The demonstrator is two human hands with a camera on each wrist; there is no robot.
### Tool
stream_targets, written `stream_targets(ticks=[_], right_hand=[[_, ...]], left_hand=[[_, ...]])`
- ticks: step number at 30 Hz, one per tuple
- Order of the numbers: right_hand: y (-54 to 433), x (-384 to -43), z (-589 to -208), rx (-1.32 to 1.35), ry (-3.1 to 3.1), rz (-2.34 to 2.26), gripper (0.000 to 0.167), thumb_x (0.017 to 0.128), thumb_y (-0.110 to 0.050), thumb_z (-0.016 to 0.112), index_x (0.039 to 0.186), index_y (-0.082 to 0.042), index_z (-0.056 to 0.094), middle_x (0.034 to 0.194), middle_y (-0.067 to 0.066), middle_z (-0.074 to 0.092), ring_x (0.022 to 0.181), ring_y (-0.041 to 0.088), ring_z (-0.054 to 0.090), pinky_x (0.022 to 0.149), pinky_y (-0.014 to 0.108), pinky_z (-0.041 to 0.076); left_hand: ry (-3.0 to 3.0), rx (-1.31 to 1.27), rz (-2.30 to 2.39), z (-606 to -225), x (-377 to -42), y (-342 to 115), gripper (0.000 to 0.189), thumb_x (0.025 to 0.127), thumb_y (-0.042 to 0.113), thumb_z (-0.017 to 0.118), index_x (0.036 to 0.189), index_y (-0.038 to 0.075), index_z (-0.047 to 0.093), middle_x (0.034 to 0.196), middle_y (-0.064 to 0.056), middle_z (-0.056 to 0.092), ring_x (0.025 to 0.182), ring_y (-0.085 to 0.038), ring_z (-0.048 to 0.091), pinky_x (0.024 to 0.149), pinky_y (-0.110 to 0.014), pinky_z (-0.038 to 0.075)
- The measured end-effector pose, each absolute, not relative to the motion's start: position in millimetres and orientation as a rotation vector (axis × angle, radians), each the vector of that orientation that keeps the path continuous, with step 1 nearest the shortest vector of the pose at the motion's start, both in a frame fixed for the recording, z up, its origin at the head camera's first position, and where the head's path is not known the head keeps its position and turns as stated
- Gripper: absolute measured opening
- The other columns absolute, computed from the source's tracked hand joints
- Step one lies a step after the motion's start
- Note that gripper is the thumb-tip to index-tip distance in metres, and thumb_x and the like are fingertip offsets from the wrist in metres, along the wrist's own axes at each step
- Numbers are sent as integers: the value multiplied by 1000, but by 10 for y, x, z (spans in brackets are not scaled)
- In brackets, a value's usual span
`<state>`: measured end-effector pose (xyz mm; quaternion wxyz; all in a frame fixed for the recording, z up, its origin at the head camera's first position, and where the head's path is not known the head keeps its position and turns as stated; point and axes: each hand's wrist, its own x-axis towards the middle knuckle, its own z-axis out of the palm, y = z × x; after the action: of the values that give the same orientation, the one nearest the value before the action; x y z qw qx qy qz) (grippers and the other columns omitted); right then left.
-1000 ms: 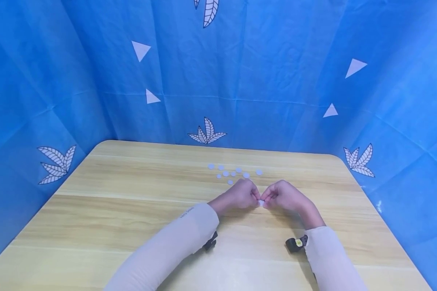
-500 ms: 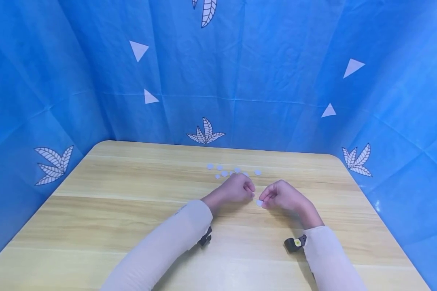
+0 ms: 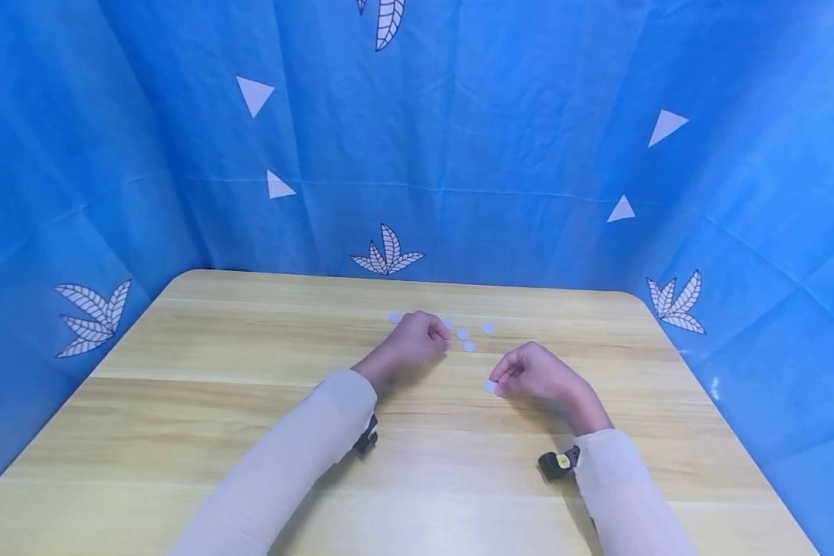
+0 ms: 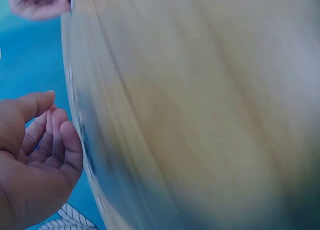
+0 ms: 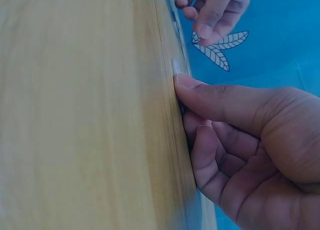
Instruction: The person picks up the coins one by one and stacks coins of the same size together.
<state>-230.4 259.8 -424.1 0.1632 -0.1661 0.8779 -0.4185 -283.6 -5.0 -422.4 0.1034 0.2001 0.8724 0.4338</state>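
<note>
My right hand (image 3: 538, 373) pinches a small, thin, pale disc (image 3: 490, 386) between thumb and fingers, just above the wooden table (image 3: 250, 432). From the right wrist view, the disc's edge (image 5: 175, 67) sticks out past the thumb tip. Farther left, my left hand (image 3: 417, 340) hovers over the group of loose discs and covers some of them. Its fingers (image 4: 70, 140) bend loosely, with the thumb apart and nothing seen between them in the left wrist view. Beside it lie pale discs, among them a near one (image 3: 469, 347) and a right-hand one (image 3: 488, 329).
One more disc (image 3: 394, 317) shows left of the left hand. A blue cloth (image 3: 514, 147) with leaf and triangle prints hangs behind and beside the table. A black wrist camera (image 3: 554, 465) sits under the right sleeve (image 3: 622, 486).
My left hand has left the right hand's disc and moved left and away, over the loose discs. A near disc now shows where that hand was. The right hand keeps its pinch.
</note>
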Motion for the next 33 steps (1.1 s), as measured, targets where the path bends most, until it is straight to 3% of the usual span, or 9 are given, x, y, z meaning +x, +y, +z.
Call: stream_targets(ticks=[8, 21, 33], right_hand=[[2590, -2307, -4236, -459, 2496, -1197, 12, 84, 3, 78, 95, -2, 76, 86, 5, 74, 82, 19, 68, 78, 32, 57], [2596, -2306, -4243, -445, 2490, -1201, 12, 84, 3, 79, 95, -2, 76, 86, 5, 74, 81, 19, 68, 77, 31, 56], [2588, -2299, -4250, -435, 2492, -1209, 12, 85, 2, 79, 96, -3, 76, 87, 6, 74, 83, 19, 68, 79, 34, 56]], left_hand=[[2659, 468, 1305, -4204, -3025, -334, 10, 96, 8, 69, 104, 2, 71, 96, -7, 68, 89, -19, 63, 77, -28, 55], [2765, 298, 1238, -4208, -3187, -660, 13, 96, 9, 68, 106, 1, 70, 101, -11, 68, 96, -23, 62, 90, -35, 53], [2694, 245, 1255, -4286, -3335, -787, 27, 88, 8, 80, 112, 1, 69, 103, -10, 66, 96, -22, 59, 89, -32, 52]])
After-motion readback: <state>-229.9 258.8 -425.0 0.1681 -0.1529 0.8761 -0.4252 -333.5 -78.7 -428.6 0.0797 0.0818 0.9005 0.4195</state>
